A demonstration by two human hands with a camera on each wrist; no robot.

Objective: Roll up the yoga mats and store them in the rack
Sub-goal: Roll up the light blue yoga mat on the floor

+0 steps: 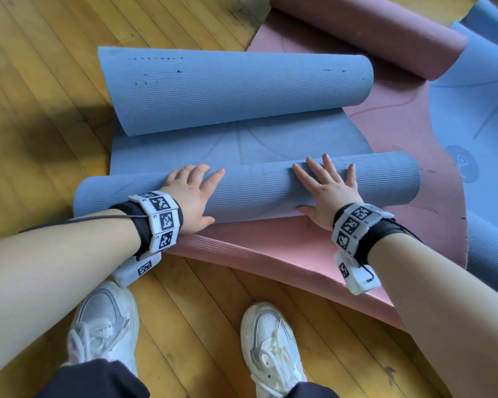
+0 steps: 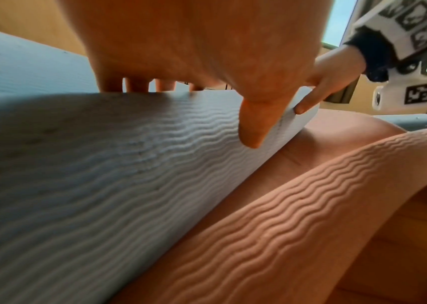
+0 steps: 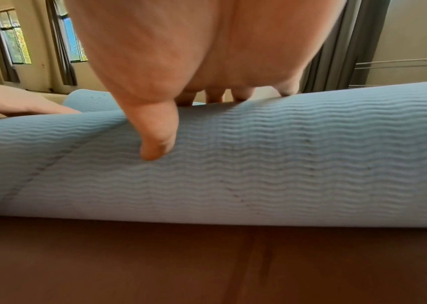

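A blue yoga mat [image 1: 242, 139] lies on the wooden floor, partly on a pink mat [image 1: 285, 254]. Its near end is wound into a roll [image 1: 256, 188], and its far end curls up into a second roll [image 1: 227, 87]. My left hand [image 1: 190, 191] presses flat on the near roll left of centre, fingers spread. My right hand [image 1: 325, 185] presses flat on it right of centre. In the left wrist view the thumb lies on the ribbed blue roll [image 2: 103, 164], above the pink mat [image 2: 285, 226]. In the right wrist view the fingers reach over the roll [image 3: 259, 164].
The pink mat's far end is curled into a roll [image 1: 371, 33] at the top right. Another blue mat [image 1: 477, 124] lies spread at the right edge. My two white shoes [image 1: 104, 326] [image 1: 270, 346] stand on the wooden floor [image 1: 41, 110] just in front of the mats.
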